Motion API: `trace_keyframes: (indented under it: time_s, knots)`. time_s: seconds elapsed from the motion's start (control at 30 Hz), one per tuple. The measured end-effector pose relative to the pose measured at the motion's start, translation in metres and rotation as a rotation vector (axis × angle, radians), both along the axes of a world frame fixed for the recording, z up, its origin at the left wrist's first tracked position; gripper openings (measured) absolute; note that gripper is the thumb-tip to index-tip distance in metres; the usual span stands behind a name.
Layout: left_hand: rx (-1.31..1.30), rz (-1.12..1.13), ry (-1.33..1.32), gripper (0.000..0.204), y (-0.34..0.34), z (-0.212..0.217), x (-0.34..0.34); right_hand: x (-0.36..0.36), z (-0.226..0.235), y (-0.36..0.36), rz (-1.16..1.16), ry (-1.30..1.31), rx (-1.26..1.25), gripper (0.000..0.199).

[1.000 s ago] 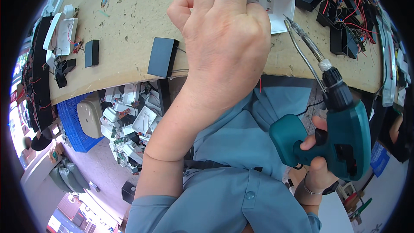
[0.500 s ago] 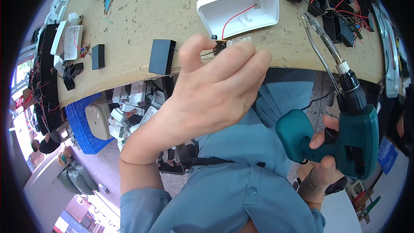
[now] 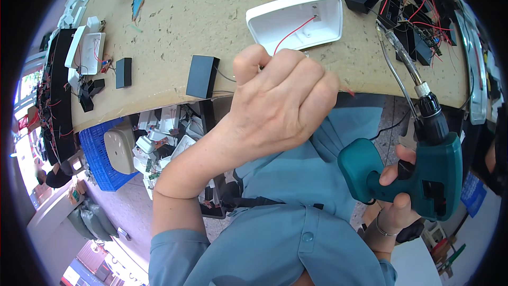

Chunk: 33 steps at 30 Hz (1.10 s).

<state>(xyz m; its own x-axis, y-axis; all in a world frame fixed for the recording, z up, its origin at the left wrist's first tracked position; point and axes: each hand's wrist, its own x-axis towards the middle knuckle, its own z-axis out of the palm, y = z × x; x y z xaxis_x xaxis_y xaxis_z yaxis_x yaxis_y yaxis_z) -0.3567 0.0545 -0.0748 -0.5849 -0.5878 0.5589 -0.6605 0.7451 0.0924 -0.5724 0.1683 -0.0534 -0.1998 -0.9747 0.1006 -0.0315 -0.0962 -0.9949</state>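
Note:
My left hand is closed over the table's front edge with its fingers curled under. Whatever it may hold is hidden beneath the knuckles. A red wire runs from inside a white plastic housing down to these fingers. Thin dark wires reach toward the hand from a black rectangular box on its left. My right hand grips a green soldering gun at the right. Its metal tip and a thin curved feed tube point up over the table.
Black boxes, red wires and circuit boards are heaped at the far right. Another opened white housing and a smaller dark box lie left. Below the table edge are a blue crate, a beige stool and a pile of white parts.
My left hand has curled tighter and moved slightly right, covering the small circuit board that showed between its fingers. The right hand keeps its grip on the soldering gun.

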Motion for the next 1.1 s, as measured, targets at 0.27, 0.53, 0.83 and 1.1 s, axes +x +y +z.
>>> trace_keyframes:
  time_s: [0.27,0.53,0.83,1.1]
  knots:
    - [-0.062,0.17,0.135,0.022,-0.008,0.003,-0.008,-0.001,-0.001,-0.004,-0.01,0.001,-0.019,0.076]
    - [-0.068,0.268,0.174,0.013,-0.011,0.001,-0.01,-0.001,0.003,-0.003,-0.015,-0.019,0.074,0.073]
    - [-0.125,0.456,0.252,0.028,-0.016,0.001,-0.013,0.008,-0.006,-0.007,0.047,0.098,0.084,0.076]
    - [-0.177,0.513,0.262,0.007,-0.028,0.01,-0.017,0.013,-0.007,-0.022,0.084,0.082,0.12,0.068]
